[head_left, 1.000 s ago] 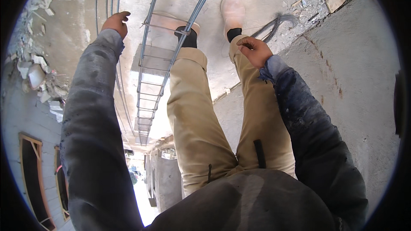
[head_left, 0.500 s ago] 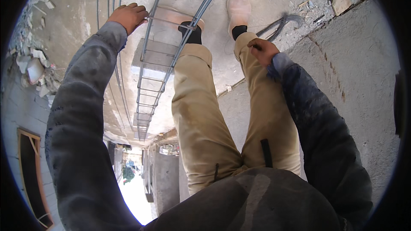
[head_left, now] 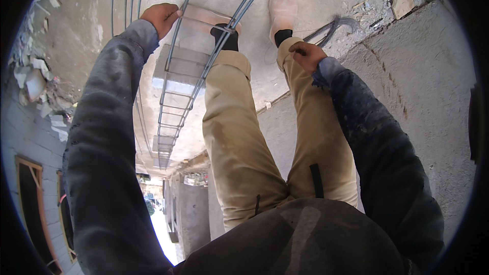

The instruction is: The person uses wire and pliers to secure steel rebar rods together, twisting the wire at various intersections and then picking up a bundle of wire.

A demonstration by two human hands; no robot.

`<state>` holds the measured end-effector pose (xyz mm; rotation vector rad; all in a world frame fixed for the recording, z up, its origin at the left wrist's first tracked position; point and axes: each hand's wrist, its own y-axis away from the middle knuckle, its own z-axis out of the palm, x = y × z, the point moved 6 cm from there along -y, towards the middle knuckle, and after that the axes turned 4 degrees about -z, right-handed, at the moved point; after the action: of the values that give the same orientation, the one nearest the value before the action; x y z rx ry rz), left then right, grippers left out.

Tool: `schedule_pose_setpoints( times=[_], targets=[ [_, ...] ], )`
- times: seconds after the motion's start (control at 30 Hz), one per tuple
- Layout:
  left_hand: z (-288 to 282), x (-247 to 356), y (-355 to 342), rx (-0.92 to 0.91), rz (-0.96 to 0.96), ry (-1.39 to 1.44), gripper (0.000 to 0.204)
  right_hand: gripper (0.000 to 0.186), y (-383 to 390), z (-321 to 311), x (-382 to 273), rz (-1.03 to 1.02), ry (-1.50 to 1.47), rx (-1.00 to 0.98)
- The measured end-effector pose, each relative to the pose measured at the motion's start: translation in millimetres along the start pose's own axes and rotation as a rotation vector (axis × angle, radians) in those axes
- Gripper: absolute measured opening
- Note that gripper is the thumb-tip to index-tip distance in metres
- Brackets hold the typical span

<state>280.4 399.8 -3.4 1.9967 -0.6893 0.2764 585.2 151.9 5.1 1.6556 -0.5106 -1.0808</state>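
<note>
A long rebar cage (head_left: pixel 177 93) of thin steel bars and rectangular stirrups runs away from me at the centre left. My left hand (head_left: pixel 162 19) is beside the cage's left bar, fingers pinched together at the corner of a stirrup. Whatever lies between those fingertips is too small to make out. Over my right shin, against the tan trousers (head_left: pixel 305 122), my right hand (head_left: pixel 308 57) is curled closed. What its fingers hold, if anything, is hidden.
Several loose steel bars (head_left: pixel 127 0) lie left of the cage. A bundle of thin dark wire (head_left: pixel 331 29) rests by my right foot. Broken rubble (head_left: pixel 38 84) lines the left wall, and wood scraps (head_left: pixel 402 5) lie at the far right. A grey block (head_left: pixel 178 66) sits under the cage.
My left hand has moved right to the cage's bar and its fingers have drawn together. The right hand has shifted slightly left over the shin. The view has turned a little.
</note>
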Motion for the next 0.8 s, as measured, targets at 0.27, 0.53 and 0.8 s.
schedule_pose_setpoints(
  times=[0.27, 0.53, 0.8],
  targets=[
    [37, -33, 0, -0.049, -0.645, 0.783, 0.032, 0.031, 2, 5, 2, 0.007, -0.044, 0.011],
    [42, -31, 24, -0.211, -0.551, 0.816, 0.033, 0.024, -7, -15, -36, -0.024, 0.021, 0.049],
    [54, -27, 118, 0.604, -0.52, 2.04, 0.053, 0.022, -20, -10, -130, -0.171, 0.018, 0.093]
  ],
)
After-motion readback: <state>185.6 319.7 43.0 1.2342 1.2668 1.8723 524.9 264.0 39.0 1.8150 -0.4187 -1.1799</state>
